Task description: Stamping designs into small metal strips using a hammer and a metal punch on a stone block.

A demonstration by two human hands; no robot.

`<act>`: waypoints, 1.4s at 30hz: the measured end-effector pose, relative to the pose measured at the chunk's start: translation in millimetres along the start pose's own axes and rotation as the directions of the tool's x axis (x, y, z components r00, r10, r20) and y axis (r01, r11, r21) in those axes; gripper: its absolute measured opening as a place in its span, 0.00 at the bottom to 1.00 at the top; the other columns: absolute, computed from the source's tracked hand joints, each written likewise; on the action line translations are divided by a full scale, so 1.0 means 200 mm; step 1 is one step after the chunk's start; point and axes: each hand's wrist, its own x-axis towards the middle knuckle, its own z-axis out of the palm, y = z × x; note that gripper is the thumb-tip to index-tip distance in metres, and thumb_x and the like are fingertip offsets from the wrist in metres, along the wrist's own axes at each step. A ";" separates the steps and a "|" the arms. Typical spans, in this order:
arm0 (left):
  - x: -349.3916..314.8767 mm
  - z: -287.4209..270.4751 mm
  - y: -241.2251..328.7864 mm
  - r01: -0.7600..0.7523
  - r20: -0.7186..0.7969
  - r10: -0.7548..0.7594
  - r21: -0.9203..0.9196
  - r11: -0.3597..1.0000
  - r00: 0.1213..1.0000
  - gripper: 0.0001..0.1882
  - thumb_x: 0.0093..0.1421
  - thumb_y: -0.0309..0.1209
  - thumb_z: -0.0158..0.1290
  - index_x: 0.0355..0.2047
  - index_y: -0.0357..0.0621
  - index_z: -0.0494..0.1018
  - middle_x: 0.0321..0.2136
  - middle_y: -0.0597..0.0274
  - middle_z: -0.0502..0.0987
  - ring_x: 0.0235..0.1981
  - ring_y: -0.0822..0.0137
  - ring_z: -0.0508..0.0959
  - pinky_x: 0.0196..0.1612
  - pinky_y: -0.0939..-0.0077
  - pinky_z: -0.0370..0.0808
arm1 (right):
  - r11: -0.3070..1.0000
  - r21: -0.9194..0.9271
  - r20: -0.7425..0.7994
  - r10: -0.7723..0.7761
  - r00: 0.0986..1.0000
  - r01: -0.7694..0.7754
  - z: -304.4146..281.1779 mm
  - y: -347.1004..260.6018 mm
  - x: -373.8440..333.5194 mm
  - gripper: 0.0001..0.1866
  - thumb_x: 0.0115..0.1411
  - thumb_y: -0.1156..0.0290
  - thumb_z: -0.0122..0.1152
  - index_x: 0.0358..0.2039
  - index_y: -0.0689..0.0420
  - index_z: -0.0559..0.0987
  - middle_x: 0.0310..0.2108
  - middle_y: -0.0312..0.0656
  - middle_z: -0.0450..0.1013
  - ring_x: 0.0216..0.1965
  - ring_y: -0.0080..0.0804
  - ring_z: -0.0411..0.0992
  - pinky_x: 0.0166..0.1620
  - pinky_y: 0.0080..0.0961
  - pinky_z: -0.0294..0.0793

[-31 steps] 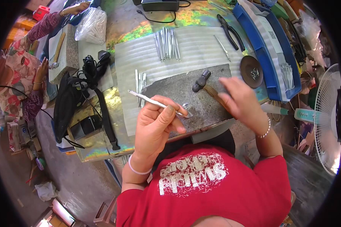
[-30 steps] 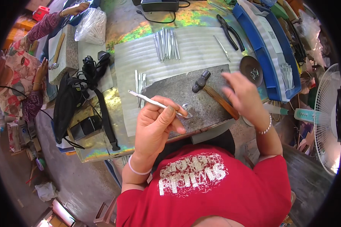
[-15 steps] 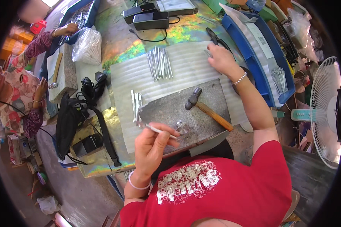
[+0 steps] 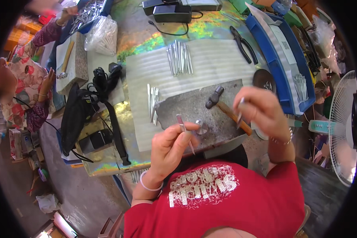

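Pinched in my left hand [image 4: 168, 150] is a slender metal strip [image 4: 181, 120] tapering to a point, tilted over the near edge of a grey stone block [image 4: 186, 103]. My right hand [image 4: 263, 113], blurred by motion, is closed around a short thin metal piece [image 4: 239, 118] above the hammer handle. The hammer [image 4: 216, 97], with its wooden handle, lies on the block. A small shiny metal disc [image 4: 202, 127] sits on the block beside my left fingers. Left of the block lie several slim metal strips [image 4: 152, 101], and a larger bundle of them [image 4: 179, 58] lies beyond it.
Black-handled pliers [image 4: 244, 45] lie at the far right, near a dark round dish [image 4: 261, 79] and a blue tray [image 4: 279, 75]. A black strap bag [image 4: 77, 123] is at the left, and a fan [image 4: 339, 127] stands right. Across the left side another person [image 4: 27, 87] works.
My right hand has drawn back from beside the pliers toward me, over the hammer handle. The strip in my left hand has turned from nearly level to steep. The whole view has shifted slightly.
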 end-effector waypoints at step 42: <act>0.04 0.02 0.03 0.380 0.159 -0.350 -0.236 0.895 0.923 0.09 0.63 0.27 0.51 0.35 0.33 0.66 0.25 0.60 0.76 0.27 0.76 0.76 0.30 0.83 0.75 | 0.600 0.703 0.169 0.381 0.909 -0.382 0.42 0.13 0.02 0.10 0.59 0.70 0.58 0.23 0.57 0.72 0.15 0.32 0.67 0.10 0.12 0.58 0.12 0.11 0.52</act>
